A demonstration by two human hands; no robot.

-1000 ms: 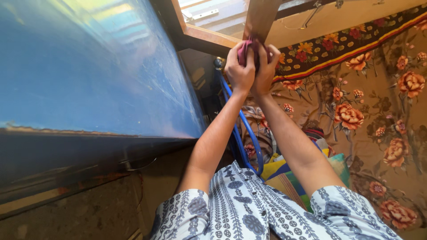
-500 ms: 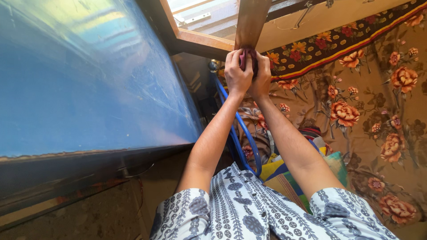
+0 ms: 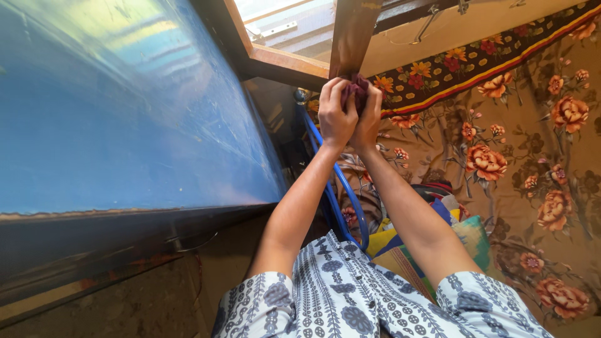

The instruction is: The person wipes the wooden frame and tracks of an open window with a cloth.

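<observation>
Pressing a dark red cloth (image 3: 358, 86) against the wooden post (image 3: 352, 34) far up at the window, left hand (image 3: 335, 112) and right hand (image 3: 369, 116) both clutch it; how much post remains unwiped is unclear.

Both hands are raised side by side at the top centre, the left hand (image 3: 335, 114) touching the right hand (image 3: 369, 119), with a small cloth (image 3: 357, 85) bunched between them against the lower end of a wooden post (image 3: 352, 34). To their left a large tilted panel (image 3: 125, 106) fills that side, and a window frame (image 3: 275, 62) sits behind the post. A hose (image 3: 341, 188) runs down between the forearms, a flowered curtain (image 3: 519, 150) hangs to the right, and folded fabrics (image 3: 426, 231) lie under the right forearm.
</observation>
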